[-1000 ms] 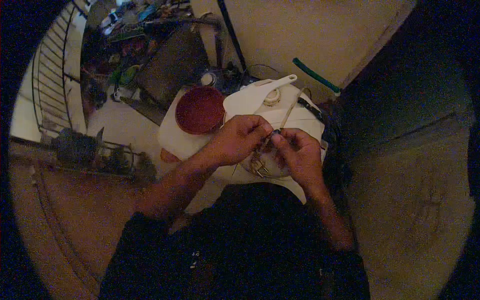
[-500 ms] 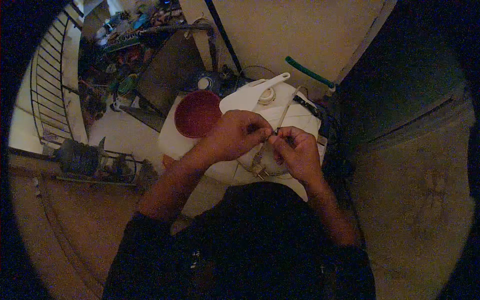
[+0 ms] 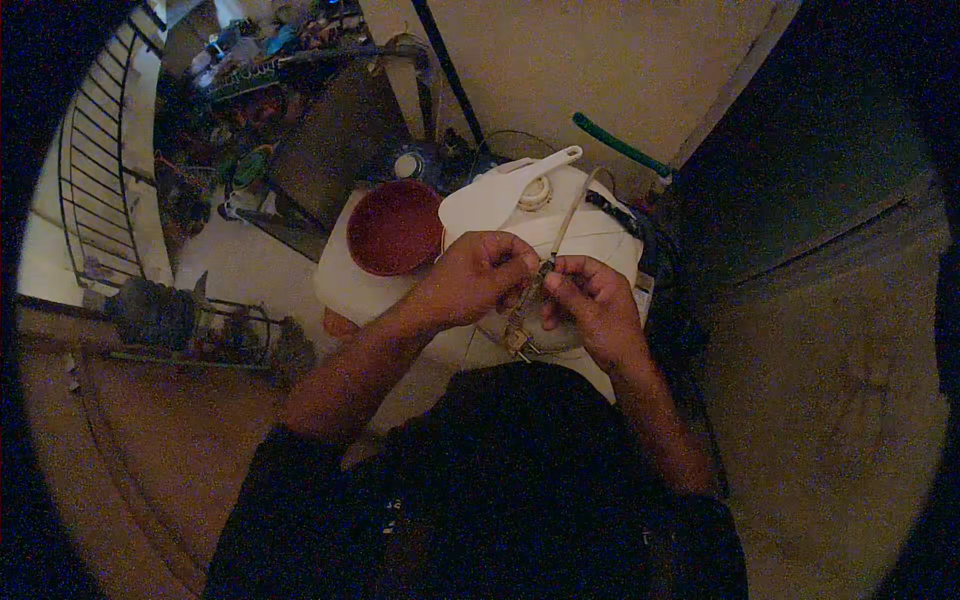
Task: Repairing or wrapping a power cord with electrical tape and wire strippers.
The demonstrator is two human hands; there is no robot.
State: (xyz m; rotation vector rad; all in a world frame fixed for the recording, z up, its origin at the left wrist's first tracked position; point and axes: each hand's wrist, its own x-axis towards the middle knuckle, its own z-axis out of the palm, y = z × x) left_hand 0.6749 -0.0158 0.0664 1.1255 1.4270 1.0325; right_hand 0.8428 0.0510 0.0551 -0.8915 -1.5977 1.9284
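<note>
A pale electrical cord [image 3: 571, 218] curves down from the far side of the white surface [image 3: 595, 235] to my fingertips. My left hand [image 3: 478, 278] pinches it from the left, close to a darker stretch. From the other side my right hand [image 3: 598, 308] also grips it with thumb and forefinger, the two sets of fingertips nearly touching. Below them hangs a two-pin plug [image 3: 518, 342], just in front of my dark shirt. Fine detail between the fingers is lost in the dim, grainy light.
Beyond my left hand lies a flat white paddle-like piece [image 3: 490, 198] with a holed handle, beside a round cap [image 3: 535, 192]. A red bowl [image 3: 392, 230] stands to the left. Behind is a green tube [image 3: 620, 145]; a metal railing [image 3: 100, 150] rises far left.
My left hand has dropped slightly and its fingers have shifted. More of the cord's dark stretch shows between my fingertips. My right hand has barely moved.
</note>
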